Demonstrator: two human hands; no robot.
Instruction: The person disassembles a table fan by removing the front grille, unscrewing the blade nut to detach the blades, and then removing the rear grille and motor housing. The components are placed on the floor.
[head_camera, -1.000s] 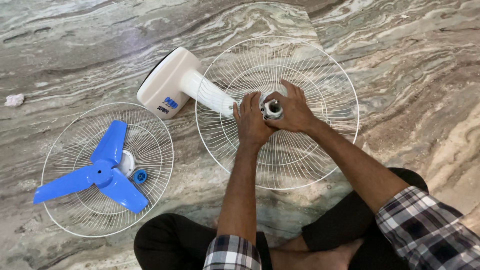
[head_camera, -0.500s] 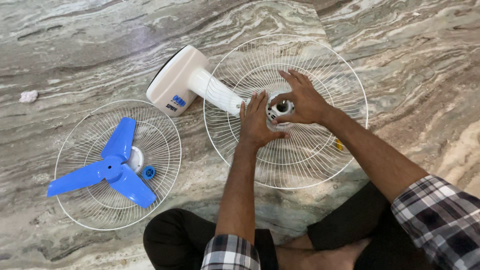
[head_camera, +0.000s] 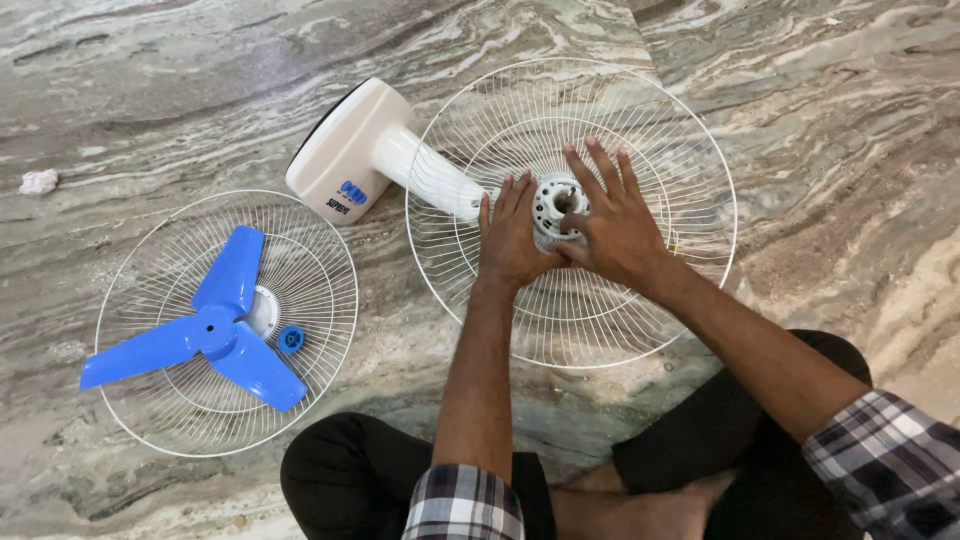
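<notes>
Two wire grilles: one (head_camera: 570, 330) under both flat, open-fingered hands, left (head_camera: 515, 235) and right (head_camera: 615, 225); another (head_camera: 310, 400) at nine o'clock holds one blue blade (head_camera: 205, 335).

Person sits cross-legged on floor (head_camera: 150, 80), knees at bottom of view. Straight ahead lies rear fan guard (head_camera: 690, 150), flat on floor, w/ motor hub (head_camera: 555, 205) at its centre. Left hand (head_camera: 510, 235) rests on guard just left of hub, touching it; right hand (head_camera: 615, 225) lies on hub's right side, fingers spread over guard. Fan neck (head_camera: 425, 170) runs from hub up-left to base (head_camera: 345, 150), which lies on its side beyond guard's left edge. Further left, nearer person, front guard (head_camera: 320, 300) lies flat, apart from rear one. Fan blade (head_camera: 215, 325) lies in it, small cap (head_camera: 291, 338) just right of blade's centre. Scrap of paper (head_camera: 38, 181) at far left, well apart.
</notes>
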